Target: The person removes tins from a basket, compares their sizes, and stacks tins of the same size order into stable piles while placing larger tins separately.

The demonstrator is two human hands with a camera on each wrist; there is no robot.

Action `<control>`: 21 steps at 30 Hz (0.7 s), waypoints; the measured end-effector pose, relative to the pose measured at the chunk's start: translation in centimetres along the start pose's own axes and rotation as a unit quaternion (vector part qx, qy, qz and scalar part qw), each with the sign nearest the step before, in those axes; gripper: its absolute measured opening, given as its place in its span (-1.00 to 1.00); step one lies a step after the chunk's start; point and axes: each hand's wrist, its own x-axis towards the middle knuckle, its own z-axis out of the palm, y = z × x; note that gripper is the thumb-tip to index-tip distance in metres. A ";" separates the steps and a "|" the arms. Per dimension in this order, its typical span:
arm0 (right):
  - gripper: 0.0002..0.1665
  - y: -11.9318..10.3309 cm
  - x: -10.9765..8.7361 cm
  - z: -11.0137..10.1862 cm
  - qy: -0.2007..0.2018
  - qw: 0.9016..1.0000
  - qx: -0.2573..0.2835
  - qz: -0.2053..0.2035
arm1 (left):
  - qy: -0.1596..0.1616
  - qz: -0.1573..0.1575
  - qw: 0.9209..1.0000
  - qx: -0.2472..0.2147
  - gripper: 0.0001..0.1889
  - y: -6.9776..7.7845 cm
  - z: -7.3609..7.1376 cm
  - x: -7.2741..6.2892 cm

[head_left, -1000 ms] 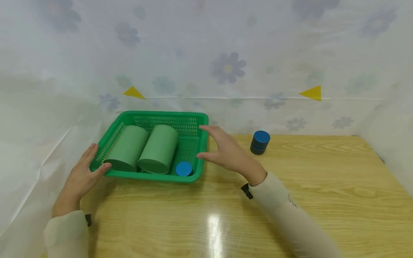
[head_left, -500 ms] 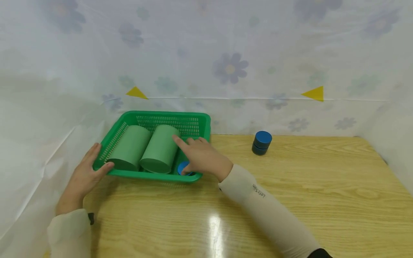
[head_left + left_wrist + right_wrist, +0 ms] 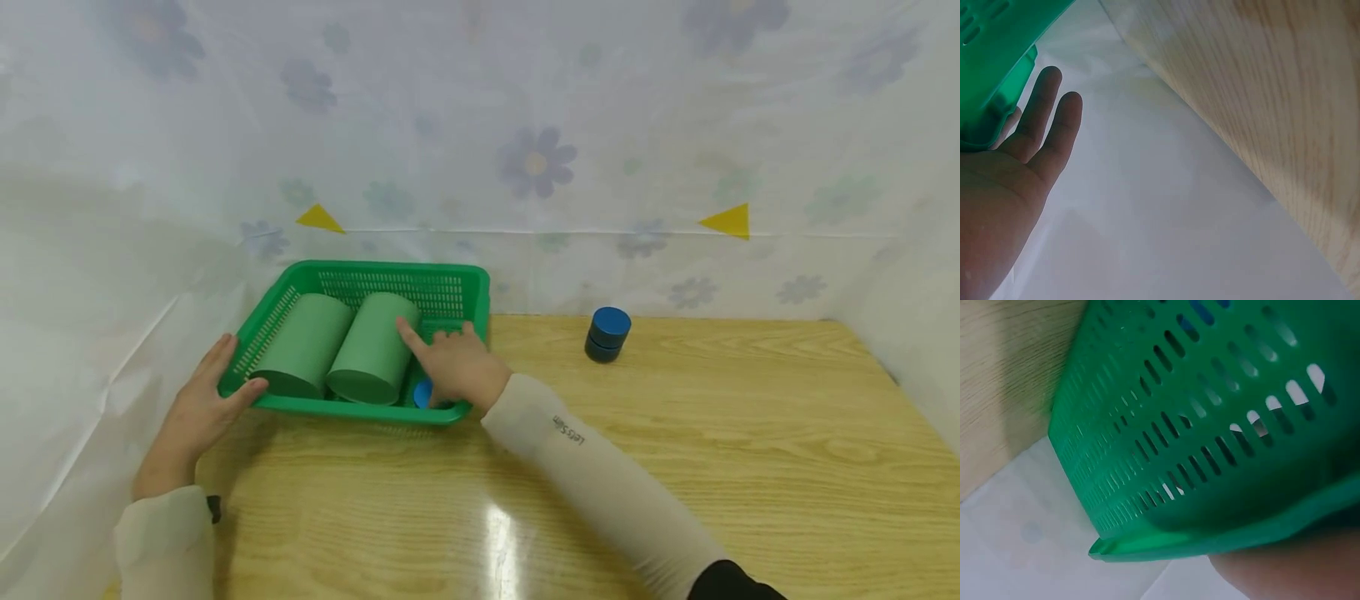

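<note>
A green plastic basket [image 3: 486, 287] stands at the back left of the table. Two light green cylinders [image 3: 302, 342] lie side by side inside it. At its near left corner, my left hand [image 3: 197, 408] touches the rim with thumb and straight fingers; those fingers [image 3: 1060, 128] lie outside the wall in the left wrist view. Reaching over the right rim, my right hand [image 3: 459, 367] covers most of a small blue-topped cylinder [image 3: 422, 394]. Its thumb is at the blue top and its index finger points toward the right green cylinder; the other fingertips are hidden.
Another small dark-blue cylinder [image 3: 608, 333], with a groove round it, stands upright on the wooden table [image 3: 712, 433] near the back wall. White flowered sheeting [image 3: 600, 125] encloses the back and sides. Two yellow triangles [image 3: 726, 221] mark the back sheet.
My right hand has moved left from outside the basket's right rim into it, over the small blue-topped cylinder. My left hand has stayed at the corner.
</note>
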 end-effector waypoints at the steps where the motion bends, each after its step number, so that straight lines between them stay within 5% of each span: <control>1: 0.52 0.0 0.1 0.0 -0.002 1.000 -0.003 0.002 | 0.000 -0.001 1.000 0.000 -0.09 0.0 0.0 0.0; 14: 0.21 0.3 0.6 0.3 -0.009 0.999 0.051 -0.010 | -0.003 -0.005 1.000 0.005 -0.09 0.0 0.0 0.1; 21: 0.23 0.2 0.5 0.3 -0.012 0.999 0.051 -0.011 | -0.004 -0.008 1.000 0.004 -0.09 0.0 0.0 0.0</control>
